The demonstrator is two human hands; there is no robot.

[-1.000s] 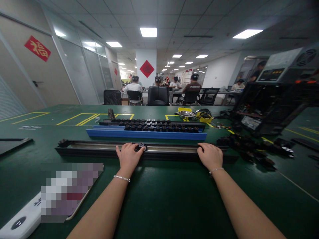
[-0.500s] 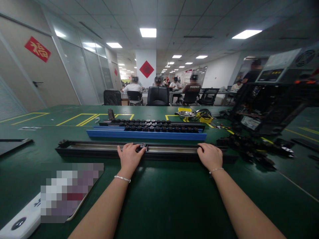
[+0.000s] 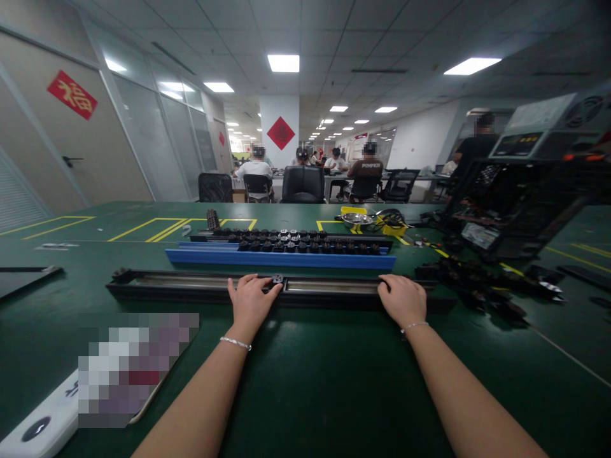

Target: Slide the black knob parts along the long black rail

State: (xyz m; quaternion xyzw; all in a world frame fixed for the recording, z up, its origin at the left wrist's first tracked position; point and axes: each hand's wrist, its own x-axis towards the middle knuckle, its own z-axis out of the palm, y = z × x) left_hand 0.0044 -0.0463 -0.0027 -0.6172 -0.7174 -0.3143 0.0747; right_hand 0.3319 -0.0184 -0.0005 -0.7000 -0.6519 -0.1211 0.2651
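A long black rail (image 3: 181, 289) with a pale inner channel lies crosswise on the green table. My left hand (image 3: 251, 299) rests over its middle, thumb and fingers closed against a small black block (image 3: 278, 280) that sits in the channel. My right hand (image 3: 403, 299) grips the rail toward its right end, fingers over the far side and curled. Behind the rail lies a blue rail (image 3: 281, 258) with a row of black wheel-like parts (image 3: 286, 244) along it.
At the left front lie a white object (image 3: 42, 423) and a blurred flat item (image 3: 138, 369). To the right are black parts (image 3: 496, 296) and an open machine frame (image 3: 515, 197). Yellow trays with a metal bowl (image 3: 358, 219) stand farther back. People sit beyond the table.
My left hand has shifted slightly right along the rail, and the small block has moved right with it. My right hand stays in place. A person at the back right has moved left.
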